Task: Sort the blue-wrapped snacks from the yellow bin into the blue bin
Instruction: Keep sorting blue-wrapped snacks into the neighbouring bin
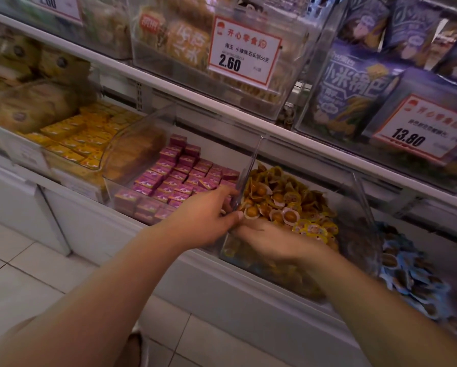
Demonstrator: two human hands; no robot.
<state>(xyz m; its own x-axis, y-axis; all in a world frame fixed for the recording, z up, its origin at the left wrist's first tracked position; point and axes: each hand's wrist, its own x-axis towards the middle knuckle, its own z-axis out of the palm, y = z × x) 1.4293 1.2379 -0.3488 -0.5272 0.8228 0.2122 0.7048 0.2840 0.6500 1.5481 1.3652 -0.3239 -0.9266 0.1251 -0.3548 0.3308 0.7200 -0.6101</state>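
Observation:
The yellow bin (251, 160) is a clear tub at the middle of the lower shelf, heaped with yellow-wrapped snacks (283, 197). To its right, the blue bin (363, 207) holds a pile of blue-wrapped snacks (407, 271). My left hand (209, 215) pinches the front end of the yellow bin's clear left wall between thumb and fingers. My right hand (269, 241) lies palm down inside the yellow bin at its front left corner. Its fingertips are buried among the wrappers, so what they hold is hidden. No blue wrapper shows on top of the yellow heap.
A tub of pink boxes (179, 176) stands left of the yellow bin, and yellow boxes (79, 136) lie further left. The upper shelf (195, 94) overhangs with tubs, bags and price tags (244, 50). White cabinet fronts and tiled floor (23, 276) are below.

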